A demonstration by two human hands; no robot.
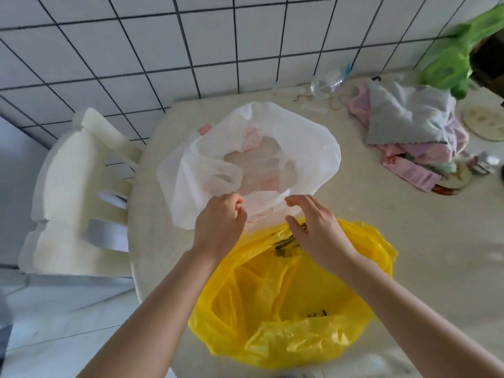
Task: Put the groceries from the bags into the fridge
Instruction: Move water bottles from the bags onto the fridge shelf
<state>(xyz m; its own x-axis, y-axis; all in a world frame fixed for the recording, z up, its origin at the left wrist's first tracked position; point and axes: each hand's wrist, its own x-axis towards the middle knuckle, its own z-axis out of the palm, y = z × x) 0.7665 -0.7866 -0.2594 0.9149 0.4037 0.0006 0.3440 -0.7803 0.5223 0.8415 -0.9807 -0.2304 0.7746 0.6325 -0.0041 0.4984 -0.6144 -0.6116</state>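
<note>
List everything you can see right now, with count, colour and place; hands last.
white bag: 1, white with pink print, table centre, mouth open
yellow bag: 1, yellow, table near edge
green bag: 1, green, far right by wall
cloths: pile, grey, pink and lilac, table right
clear wrapper: 1, transparent, table by wall
table: 1, beige
chair: 1, white plastic, left of table
tiled wall: white, behind
left hand: pinches white bag's near rim
right hand: fingers loosely spread at the rim, grip unclear
</note>
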